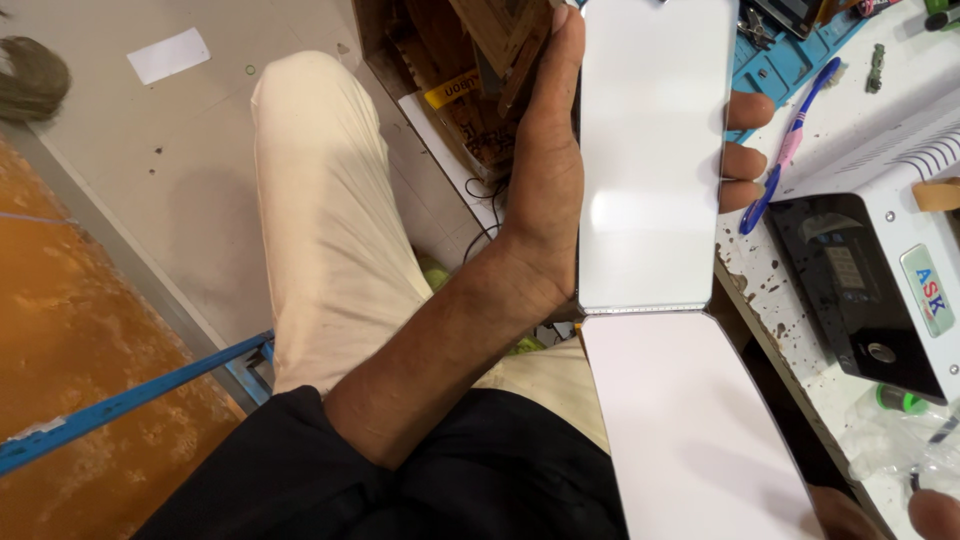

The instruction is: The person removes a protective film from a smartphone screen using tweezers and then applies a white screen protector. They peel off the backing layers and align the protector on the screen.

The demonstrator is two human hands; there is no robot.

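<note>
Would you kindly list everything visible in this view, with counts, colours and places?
white panel: one, glossy white, upright at centre, held
white sheet: one, matt white, below the panel, edge to edge with it
toothbrush: one, blue and pink, on the bench at right
machine: one, white with black front, right edge
plastic bag: one, clear, lower right
paper scrap: one, white, on the floor, upper left
blue bar: one, lower left
left hand: grip around the panel's sides
right hand: lower right corner, mostly cropped
</note>
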